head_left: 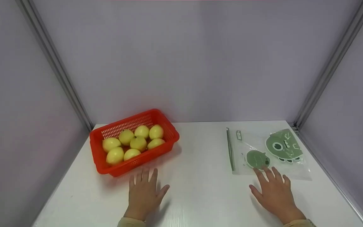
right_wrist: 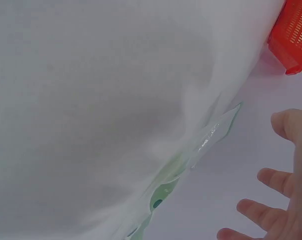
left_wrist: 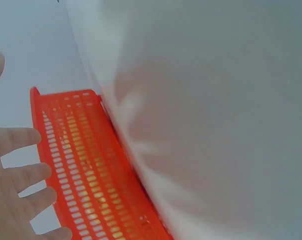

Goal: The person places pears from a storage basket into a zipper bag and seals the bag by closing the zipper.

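A red plastic basket [head_left: 127,165] with slotted walls stands at the back left of the table, holding several yellow-green round fruits [head_left: 138,143]. Just in front of it is my left hand [head_left: 143,195], fingers spread and straight, holding nothing. The left wrist view shows the fingers beside the basket's slotted side [left_wrist: 76,165]. On the right lies a flat clear zip bag [head_left: 247,142] printed with green cartoon creatures, its green zip strip toward the left. My right hand [head_left: 276,195] is spread at the bag's near edge, fingertips over or close to it; contact cannot be made out.
The white table [head_left: 200,176] is bounded by a pale back wall [head_left: 200,63] and side walls with grey metal corner posts [head_left: 333,63]. Between basket and bag runs a stretch of bare tabletop.
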Motion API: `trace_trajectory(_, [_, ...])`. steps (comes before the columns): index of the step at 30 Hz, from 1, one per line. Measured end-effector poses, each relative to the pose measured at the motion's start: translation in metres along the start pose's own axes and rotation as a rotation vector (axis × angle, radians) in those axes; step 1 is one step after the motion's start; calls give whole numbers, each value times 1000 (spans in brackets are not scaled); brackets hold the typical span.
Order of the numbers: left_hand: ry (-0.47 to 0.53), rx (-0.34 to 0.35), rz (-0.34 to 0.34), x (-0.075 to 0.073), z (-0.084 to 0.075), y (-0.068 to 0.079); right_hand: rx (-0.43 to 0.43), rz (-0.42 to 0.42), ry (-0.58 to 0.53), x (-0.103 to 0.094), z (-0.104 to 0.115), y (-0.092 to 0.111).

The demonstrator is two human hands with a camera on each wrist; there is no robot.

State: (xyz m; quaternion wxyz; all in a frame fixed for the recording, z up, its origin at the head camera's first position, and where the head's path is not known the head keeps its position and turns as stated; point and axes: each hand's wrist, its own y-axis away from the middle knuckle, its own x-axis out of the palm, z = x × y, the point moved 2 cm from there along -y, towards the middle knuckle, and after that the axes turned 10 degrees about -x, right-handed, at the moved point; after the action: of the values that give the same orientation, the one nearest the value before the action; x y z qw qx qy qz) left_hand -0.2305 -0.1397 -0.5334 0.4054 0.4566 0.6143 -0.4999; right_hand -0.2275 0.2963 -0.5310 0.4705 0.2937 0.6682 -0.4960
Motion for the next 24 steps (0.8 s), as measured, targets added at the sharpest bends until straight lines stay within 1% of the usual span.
trace_trajectory(3, [23,34,-33,-2,-13,-4,-7,-4,6,-3,-7,-5])
trace_trajectory(6, [39,84,-64,-3,-30,-9,-8,-9,4,-4,-14,-9])
trace_trajectory(9, [44,129,-70,-1,-48,-14,-3,-9,-6,-4,-23,-13])
trace_trajectory(11, [51,151,-55,1,-60,-16,6,2,-11,-3,-30,-17])
trace_trajectory(15, [53,171,-12,3,-80,-21,36,45,-13,-1,-45,-24])
trace_trajectory(20, [61,193,4,0,-107,-27,52,85,-16,1,-66,-29])
trace_trajectory(24, [38,228,53,-1,-130,-30,61,120,-32,0,-84,-32])
